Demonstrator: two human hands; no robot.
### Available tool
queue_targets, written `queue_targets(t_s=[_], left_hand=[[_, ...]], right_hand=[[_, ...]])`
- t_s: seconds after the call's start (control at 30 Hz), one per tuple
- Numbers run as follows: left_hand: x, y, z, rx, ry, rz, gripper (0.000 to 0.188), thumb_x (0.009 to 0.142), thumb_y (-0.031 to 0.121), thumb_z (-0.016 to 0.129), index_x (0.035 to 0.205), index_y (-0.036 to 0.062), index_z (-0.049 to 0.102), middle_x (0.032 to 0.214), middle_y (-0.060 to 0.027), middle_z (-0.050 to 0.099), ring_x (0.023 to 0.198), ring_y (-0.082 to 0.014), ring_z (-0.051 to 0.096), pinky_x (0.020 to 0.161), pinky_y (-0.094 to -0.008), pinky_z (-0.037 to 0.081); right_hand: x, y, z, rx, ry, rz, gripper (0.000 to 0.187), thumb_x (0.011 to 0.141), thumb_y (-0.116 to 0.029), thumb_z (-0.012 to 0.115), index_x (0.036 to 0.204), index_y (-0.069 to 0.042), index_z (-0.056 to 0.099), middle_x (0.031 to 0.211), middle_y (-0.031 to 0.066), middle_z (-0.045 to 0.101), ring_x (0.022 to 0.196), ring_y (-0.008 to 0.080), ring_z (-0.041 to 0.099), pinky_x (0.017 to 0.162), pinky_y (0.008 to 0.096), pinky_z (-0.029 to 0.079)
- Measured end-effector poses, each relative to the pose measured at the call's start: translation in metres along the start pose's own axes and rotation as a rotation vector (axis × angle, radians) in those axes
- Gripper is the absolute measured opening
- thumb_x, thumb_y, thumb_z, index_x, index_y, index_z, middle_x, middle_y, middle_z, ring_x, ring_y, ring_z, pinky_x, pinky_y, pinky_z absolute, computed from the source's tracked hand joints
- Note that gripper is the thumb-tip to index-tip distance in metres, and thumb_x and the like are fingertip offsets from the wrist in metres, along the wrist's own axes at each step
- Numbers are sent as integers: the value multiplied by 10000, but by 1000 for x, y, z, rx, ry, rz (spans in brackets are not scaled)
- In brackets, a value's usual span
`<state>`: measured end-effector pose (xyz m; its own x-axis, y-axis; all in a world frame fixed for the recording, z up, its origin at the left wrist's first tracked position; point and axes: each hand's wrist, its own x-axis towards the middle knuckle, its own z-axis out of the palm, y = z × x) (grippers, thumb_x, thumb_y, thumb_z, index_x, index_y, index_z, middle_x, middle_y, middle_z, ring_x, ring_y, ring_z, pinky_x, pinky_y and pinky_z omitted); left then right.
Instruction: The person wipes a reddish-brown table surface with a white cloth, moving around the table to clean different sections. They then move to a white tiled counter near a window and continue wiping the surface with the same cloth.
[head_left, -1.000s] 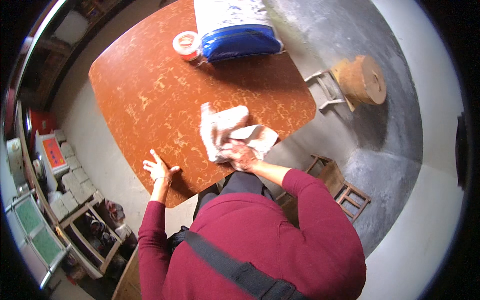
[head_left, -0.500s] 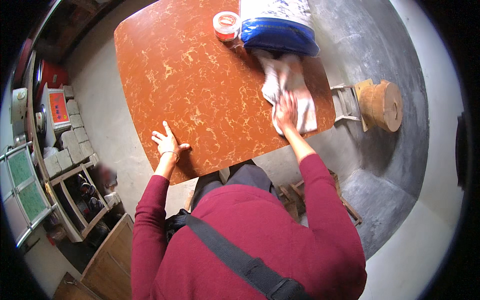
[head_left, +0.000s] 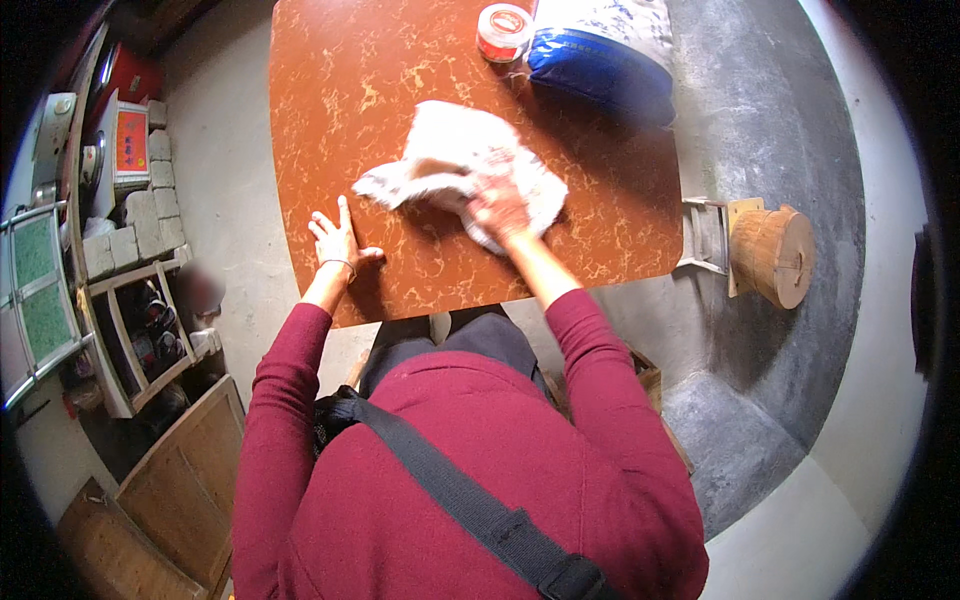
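My right hand (head_left: 498, 208), slightly blurred, presses down on a white cloth (head_left: 455, 130) and has hold of it against the tabletop. The cloth is spread out and crumpled, with a bunched end trailing to the left of the hand. Beneath it is a red-brown table (head_left: 345, 110) with a yellowish marbled pattern. My left hand (head_left: 336, 243) rests on the table near its front left edge, fingers spread apart, with nothing in it.
A round tub with a red and white label (head_left: 503, 32) stands at the far side, beside a blue and white plastic package (head_left: 600, 70). Right of the table are a pale stool (head_left: 706, 235) and a round wooden block (head_left: 780, 255). Shelving (head_left: 140, 330) and pale bricks (head_left: 150, 215) line the left side.
My right hand has swept the cloth leftward from the table's right side to its middle, and the cloth has spread out. My left hand stays on the tabletop. The view has shifted slightly.
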<state>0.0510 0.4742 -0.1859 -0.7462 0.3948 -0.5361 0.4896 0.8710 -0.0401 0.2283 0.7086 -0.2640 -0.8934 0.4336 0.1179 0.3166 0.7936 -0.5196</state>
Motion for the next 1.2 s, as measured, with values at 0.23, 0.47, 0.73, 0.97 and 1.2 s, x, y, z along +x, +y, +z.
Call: queue_targets(t_s=[0.23, 0.47, 0.73, 0.97, 1.2], left_hand=[[-25, -78, 39, -262, 107, 22, 1186, 598, 430, 838, 1481, 317, 55, 1475, -344, -27, 1395, -443, -12, 988, -732, 115], [-31, -121, 87, -867, -28, -231, 1272, 644, 422, 822, 1433, 374, -176, 1443, -327, 147, 1322, -458, 243, 1053, -537, 272], [-31, -115, 72, -749, -89, -333, 1273, 656, 448, 798, 1419, 363, -218, 1427, -232, 203, 1240, -434, 334, 1014, -546, 316], [-32, -111, 72, -719, -119, -314, 1273, 664, 469, 784, 1415, 335, -235, 1448, -233, 134, 1249, -473, 288, 1005, -570, 314], [-37, -114, 69, -753, -97, -301, 1256, 675, 466, 777, 1416, 340, -229, 1461, -230, 99, 1262, -458, 266, 1011, -564, 309]], right_hand=[[-88, 90, -71, -497, 130, 208, 436, 889, -313, 475, 1225, -47, 550, 1351, 161, 454, 1306, 364, 326, 1110, 463, 216], [-117, -52, -11, -74, -203, -358, 403, 778, -297, 610, 1156, -159, 593, 1296, 79, 486, 1263, 344, 392, 1081, 466, 267], [11, -61, 29, -49, -75, 55, 396, 791, -284, 580, 1148, -118, 615, 1170, 122, 588, 1208, 332, 448, 1037, 467, 314], [-119, -13, 10, -437, -19, 92, 478, 847, -322, 514, 1308, -195, 498, 1397, 126, 394, 1319, 370, 301, 1090, 487, 247], [-68, -155, 61, -167, -226, -363, 470, 786, -328, 593, 1236, -199, 551, 1389, 57, 409, 1324, 340, 288, 1056, 523, 277]])
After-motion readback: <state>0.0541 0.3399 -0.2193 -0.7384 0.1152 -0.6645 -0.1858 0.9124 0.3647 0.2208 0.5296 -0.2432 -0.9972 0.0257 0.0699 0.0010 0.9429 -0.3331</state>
